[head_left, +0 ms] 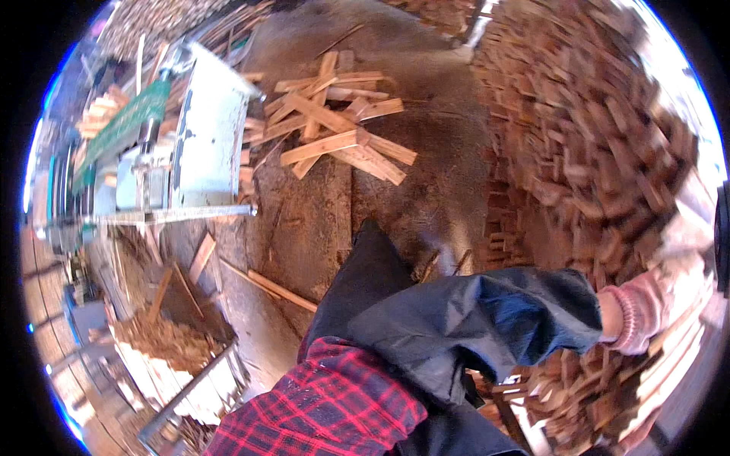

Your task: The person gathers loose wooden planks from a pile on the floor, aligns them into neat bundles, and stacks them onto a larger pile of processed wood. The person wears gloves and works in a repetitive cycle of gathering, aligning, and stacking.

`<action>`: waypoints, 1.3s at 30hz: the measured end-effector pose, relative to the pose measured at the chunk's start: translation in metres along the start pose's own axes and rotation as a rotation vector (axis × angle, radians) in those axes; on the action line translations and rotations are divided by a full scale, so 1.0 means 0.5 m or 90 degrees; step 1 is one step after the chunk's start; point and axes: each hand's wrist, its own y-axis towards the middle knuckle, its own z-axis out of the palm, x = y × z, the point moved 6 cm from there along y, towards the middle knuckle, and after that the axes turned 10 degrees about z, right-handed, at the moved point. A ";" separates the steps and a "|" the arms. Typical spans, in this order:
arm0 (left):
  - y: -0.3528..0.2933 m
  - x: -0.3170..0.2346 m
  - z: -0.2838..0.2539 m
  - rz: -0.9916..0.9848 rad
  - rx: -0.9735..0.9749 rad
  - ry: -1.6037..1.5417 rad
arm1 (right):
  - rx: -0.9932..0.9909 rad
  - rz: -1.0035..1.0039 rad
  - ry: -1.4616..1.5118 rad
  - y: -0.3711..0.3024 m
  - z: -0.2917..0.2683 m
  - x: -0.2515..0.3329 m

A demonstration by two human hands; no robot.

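My left arm, in a red-and-black plaid sleeve with a dark oversleeve, reaches across to the right. At its end is my left hand in a pale pinkish knit glove, smeared by motion near the picture's rim. Its fingers cannot be made out. Just below it are pale wooden strips, blurred; whether the hand grips them I cannot tell. Low at the right rim a small pinkish patch, probably my right hand, shows beside the strips. Its fingers are hidden.
A large heap of short wood pieces fills the right side. Crossed wooden slats lie on the brown floor ahead. At left stands a machine with a pale metal guard and green part. Wood scraps lie below it.
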 end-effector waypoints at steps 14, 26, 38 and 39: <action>-0.839 0.408 -0.267 -0.845 0.408 -0.437 | 0.724 0.004 0.151 -0.320 0.572 0.384; -1.199 0.569 -0.272 -1.233 -0.154 -0.430 | 1.019 -0.820 -0.123 -0.892 1.182 0.610; -1.593 0.631 -0.108 -1.211 -0.749 -0.379 | 0.719 -1.037 -0.395 -1.405 1.584 0.510; -1.629 0.648 -0.107 -1.172 -0.871 -0.382 | 0.667 -1.040 -0.381 -1.418 1.617 0.501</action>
